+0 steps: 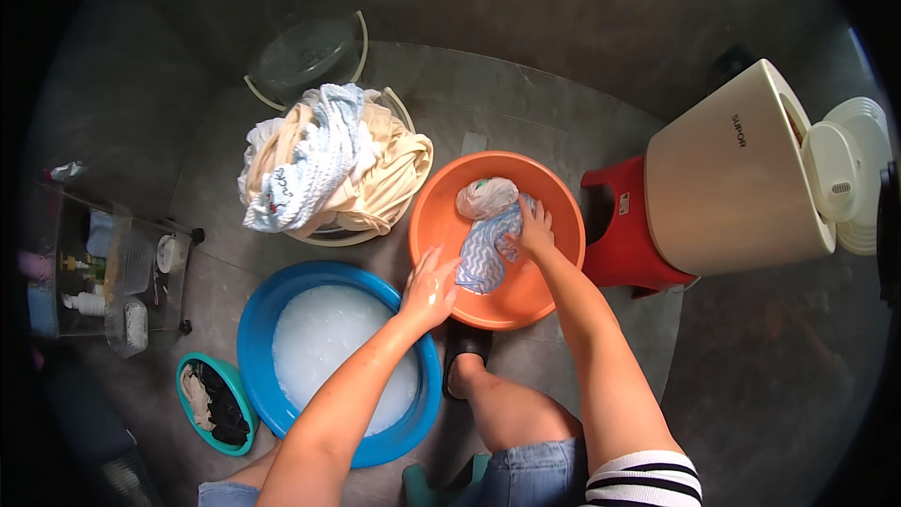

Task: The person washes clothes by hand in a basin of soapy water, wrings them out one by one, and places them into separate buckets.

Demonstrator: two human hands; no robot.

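Observation:
In front of me stands an orange plastic basin [421,215]. A blue-and-white zigzag-patterned cloth [482,253] lies bunched inside it, with a balled-up whitish cloth or bag [486,198] touching its upper end. My right hand [533,229] is over the basin, its fingers and thumb around part of the zigzag cloth. My left hand [428,290], wet and with fingers apart, hovers at the basin's near left rim beside the cloth's lower end and holds nothing. Below my left forearm is a blue basin [255,338] of sudsy water [338,331].
A heaped laundry container [334,236] holds cream and white fabrics [338,155]. Behind it is a clear bucket [306,53]. A beige appliance [732,176] on a red stool [619,225] stands right. At left are a clear wheeled storage cart [151,253] and a teal basin [243,401] with dark clothes.

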